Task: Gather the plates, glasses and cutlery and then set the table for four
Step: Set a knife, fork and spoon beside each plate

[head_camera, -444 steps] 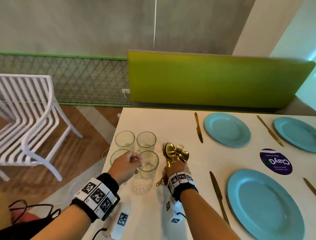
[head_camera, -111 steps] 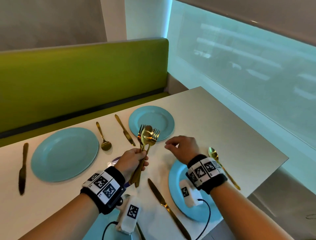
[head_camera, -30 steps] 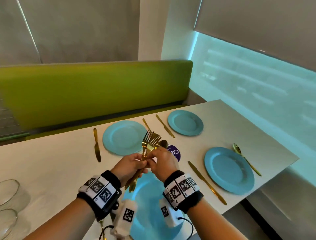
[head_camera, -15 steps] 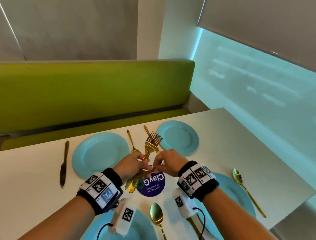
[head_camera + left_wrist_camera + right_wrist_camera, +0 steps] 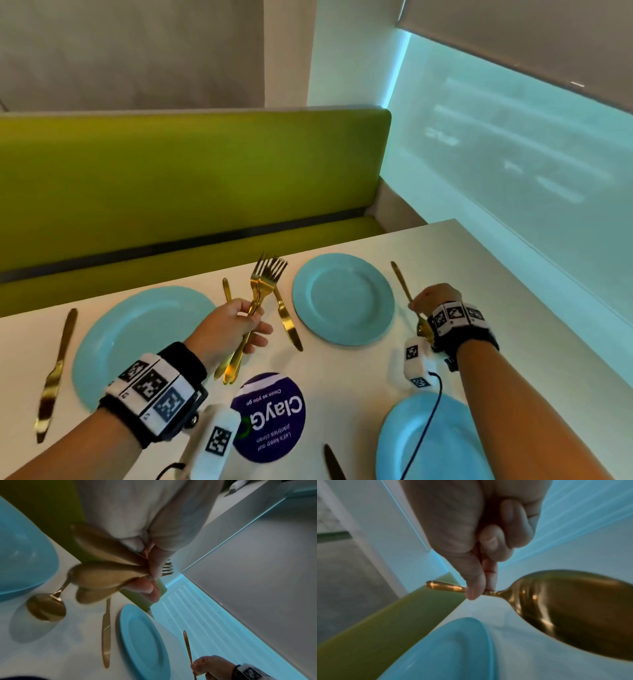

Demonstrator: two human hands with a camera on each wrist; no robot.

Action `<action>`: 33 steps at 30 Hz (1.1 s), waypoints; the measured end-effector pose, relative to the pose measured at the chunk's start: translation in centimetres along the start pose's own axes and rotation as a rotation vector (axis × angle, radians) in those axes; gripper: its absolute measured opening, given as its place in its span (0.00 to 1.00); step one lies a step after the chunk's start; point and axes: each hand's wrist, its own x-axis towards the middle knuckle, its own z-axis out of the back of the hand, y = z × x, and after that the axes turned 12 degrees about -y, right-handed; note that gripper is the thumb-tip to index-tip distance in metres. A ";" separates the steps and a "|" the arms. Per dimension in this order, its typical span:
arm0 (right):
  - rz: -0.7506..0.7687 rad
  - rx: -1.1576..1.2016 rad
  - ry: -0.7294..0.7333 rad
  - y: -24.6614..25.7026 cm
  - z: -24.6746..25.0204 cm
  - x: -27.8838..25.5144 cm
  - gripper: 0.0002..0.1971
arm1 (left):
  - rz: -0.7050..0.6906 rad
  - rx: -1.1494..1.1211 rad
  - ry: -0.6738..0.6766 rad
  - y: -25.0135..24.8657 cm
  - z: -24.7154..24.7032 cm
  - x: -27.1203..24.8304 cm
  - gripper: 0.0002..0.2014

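left hand: your left hand (image 5: 228,329) is curled round a bunch of gold forks (image 5: 262,286), tines pointing up and away, handles sticking out below your palm, held above the white table (image 5: 513,329).
right hand: your right hand (image 5: 432,300) pinches the handle of a gold spoon (image 5: 407,298) between thumb and fingertips (image 5: 475,588), bowl toward your wrist, just right of the far right plate (image 5: 342,298).
far left plate: a blue plate (image 5: 137,339) with a gold knife (image 5: 54,370) on its left and a second spoon (image 5: 46,607) on its right.
middle: another knife (image 5: 287,322) lies just left of the far right plate.
near right: a third blue plate (image 5: 428,442) at the near edge, a knife tip (image 5: 334,462) on its left.
centre: a round purple sticker (image 5: 270,416) on the table.
far side: a green bench (image 5: 171,181).
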 end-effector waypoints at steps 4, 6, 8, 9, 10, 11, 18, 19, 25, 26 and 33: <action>-0.063 -0.094 0.047 -2.3 -2.8 3.6 0.12 | 0.019 0.033 0.015 0.6 -0.6 1.6 0.06; -0.083 -0.066 0.035 -2.5 -3.7 4.0 0.10 | 0.027 0.036 0.009 0.6 -0.8 2.4 0.06; -0.090 -0.033 0.019 -2.5 -4.1 4.1 0.09 | 0.023 0.042 0.001 0.5 -0.9 3.2 0.06; -0.088 -0.025 0.007 -2.4 -4.5 4.4 0.10 | 0.017 0.045 -0.002 0.5 -1.0 3.5 0.06; -0.081 -0.033 0.010 -2.4 -4.9 4.6 0.09 | 0.010 0.051 -0.004 0.4 -1.1 3.8 0.07; -0.068 -0.047 0.014 -2.3 -5.1 4.8 0.09 | 0.004 0.058 -0.002 0.4 -1.3 3.9 0.07; -0.020 -0.021 -0.029 -1.0 -6.0 5.7 0.03 | 0.013 0.085 0.021 1.0 -1.9 4.4 0.07; -0.016 -0.026 -0.050 -1.1 -6.1 5.9 0.08 | 0.015 0.085 0.023 1.1 -1.9 4.4 0.07; 0.141 -0.274 -0.014 -1.6 -6.1 4.8 0.18 | 0.017 0.074 0.027 1.3 -2.0 4.5 0.07; 0.161 -0.305 -0.004 -1.5 -6.2 4.5 0.18 | 0.018 0.075 0.030 1.3 -2.1 4.5 0.07; 0.124 -0.290 -0.108 -1.1 -6.3 5.1 0.18 | 0.024 0.073 0.027 1.5 -1.9 4.4 0.07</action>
